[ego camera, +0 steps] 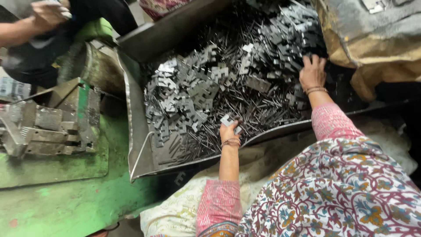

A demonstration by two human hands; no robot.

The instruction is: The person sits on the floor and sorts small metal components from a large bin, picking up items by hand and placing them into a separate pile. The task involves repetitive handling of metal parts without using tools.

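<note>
I see a wide metal tray (136, 145) filling the middle of the view, heaped with small flat stamped metal pieces (193, 94) and thin dark strips (245, 109). The pieces lie thickest from the centre up toward one o'clock, the strips mostly toward five o'clock.

My left hand (229, 131) sits near the tray's lower edge, just below centre at about six o'clock. Its fingers are pinched together on one small pale metal piece (227, 120), which it holds just above the strips. A thin bangle rings the wrist, and a pink sleeve runs down toward the bottom of the frame.

My right hand (312, 72) is out at about two o'clock, palm down, fingers spread apart and resting on the heap of pieces. I cannot tell whether it grips anything beneath it. It also wears a bangle at the wrist. The two hands are well apart.

At nine o'clock a grey metal machine block (48, 123) stands on a green worn bench (66, 193). At eleven o'clock another person's hand (48, 15) is closed around something small that I cannot make out. At one to two o'clock a brown sack (372, 48) slumps just beside the tray.
</note>
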